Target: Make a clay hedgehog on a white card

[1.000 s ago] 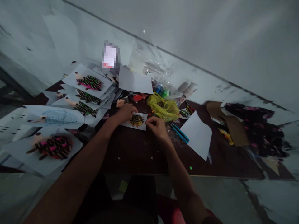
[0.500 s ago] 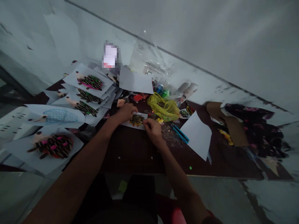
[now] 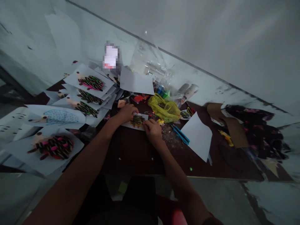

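A small white card [image 3: 140,127] lies on the dark table, bearing a dark striped hedgehog figure [image 3: 137,120] with yellow along its lower edge. My left hand [image 3: 127,113] rests on the card's left part, fingers bent over the figure's head end; whether they grip anything is hidden. My right hand [image 3: 152,129] is at the card's right edge, thumb and fingertips pinched together beside the figure's striped end. What lies between those fingertips is too small to make out.
Stacked hedgehog pictures [image 3: 90,82] cover the table's left side. Behind my hands are a yellow plastic bag [image 3: 165,109] and a white sheet [image 3: 136,82]. To the right lie blue scissors [image 3: 181,134], another white sheet [image 3: 198,136], cardboard [image 3: 239,132] and dark cloth [image 3: 264,131].
My right hand has shifted very slightly, its fingers drawn in a little closer at the card's right edge. My left hand and the card look unmoved.
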`<state>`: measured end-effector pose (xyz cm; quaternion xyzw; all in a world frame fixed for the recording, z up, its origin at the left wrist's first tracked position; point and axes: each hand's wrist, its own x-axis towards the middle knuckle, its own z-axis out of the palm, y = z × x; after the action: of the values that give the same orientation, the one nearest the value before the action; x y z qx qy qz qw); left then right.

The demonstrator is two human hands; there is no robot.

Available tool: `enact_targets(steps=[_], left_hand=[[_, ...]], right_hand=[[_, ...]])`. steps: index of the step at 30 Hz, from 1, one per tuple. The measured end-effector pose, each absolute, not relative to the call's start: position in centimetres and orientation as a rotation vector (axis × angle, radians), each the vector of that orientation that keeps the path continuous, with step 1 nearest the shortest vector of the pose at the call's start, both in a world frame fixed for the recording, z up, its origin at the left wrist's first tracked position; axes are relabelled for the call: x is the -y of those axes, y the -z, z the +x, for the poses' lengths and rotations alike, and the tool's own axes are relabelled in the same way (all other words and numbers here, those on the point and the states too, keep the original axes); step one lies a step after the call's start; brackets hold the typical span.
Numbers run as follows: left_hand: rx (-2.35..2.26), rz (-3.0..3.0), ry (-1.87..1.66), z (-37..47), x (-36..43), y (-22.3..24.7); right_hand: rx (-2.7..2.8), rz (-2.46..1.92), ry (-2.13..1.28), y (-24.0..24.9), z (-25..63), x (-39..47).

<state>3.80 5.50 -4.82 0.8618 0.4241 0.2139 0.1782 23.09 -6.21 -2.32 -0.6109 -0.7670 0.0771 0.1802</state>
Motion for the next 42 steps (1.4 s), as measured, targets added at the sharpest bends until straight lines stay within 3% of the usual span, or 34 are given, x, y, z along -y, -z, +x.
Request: enact_targets(steps=[29,42], left_hand=[[-1.232,2.426,-0.590,3.9,-5.4,4.9],[-1.154,2.211,-0.689,3.2,-4.6,4.3]], right_hand=[[2.067,-1.750,-0.189,2.1,23.1,6.5],[1.880,-1.628,-0.472,2.5,24.1,6.4]])
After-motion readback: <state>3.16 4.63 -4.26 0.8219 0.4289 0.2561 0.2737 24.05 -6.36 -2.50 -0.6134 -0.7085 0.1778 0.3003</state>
